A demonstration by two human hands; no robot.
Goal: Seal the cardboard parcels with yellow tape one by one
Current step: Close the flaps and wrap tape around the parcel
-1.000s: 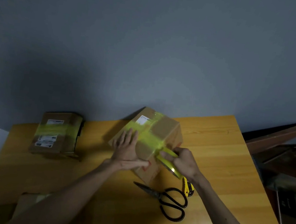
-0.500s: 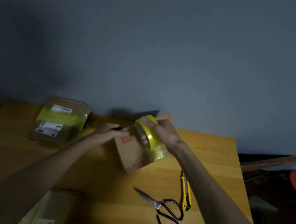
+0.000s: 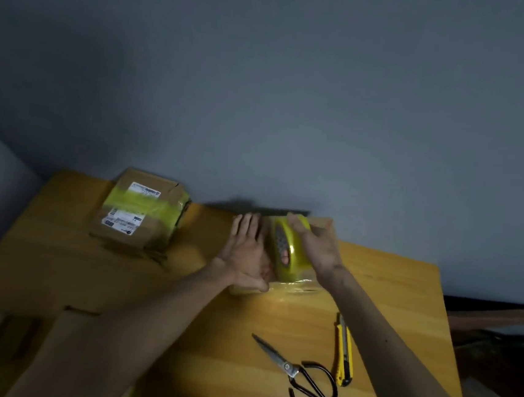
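- Current parcel (image 3: 294, 286): middle of the desk (image 3: 389, 290), toward the far edge. It is mostly hidden under both hands; only the near face and the far right corner show.
- Left hand (image 3: 246, 251): flat, fingers straight and together, palm pressing down on the parcel's left part.
- Right hand (image 3: 313, 248): fingers curled over the tape roll (image 3: 291, 249), which stands on edge on the parcel just right of the left hand. A fingertip shows inside the core.
- Handling, parcel (judgement): small corrugated box, probably light. Stiff along edges and corners, panels likely to give under a hard press. The varnished wooden desk looks slick, so the box may slide unless pinned from above.
- Where to hold: bare cardboard corners and edges. The near face is glossy with tape and would offer less grip.
- Handling, tape (judgement): thin shiny yellow film, part see-through. Prone to wrinkling or sticking to itself if slack. Hold the roll by rim and core so it can turn.
- Sealed parcel (image 3: 141, 209): far left, yellow band across the top, white labels, matte brown card.
- Scissors (image 3: 301, 375): near right, steel blades, black loop handles.
- Utility knife (image 3: 343, 350): yellow, just right of the scissors.
- Plain cardboard (image 3: 0, 342): near left, blurred.
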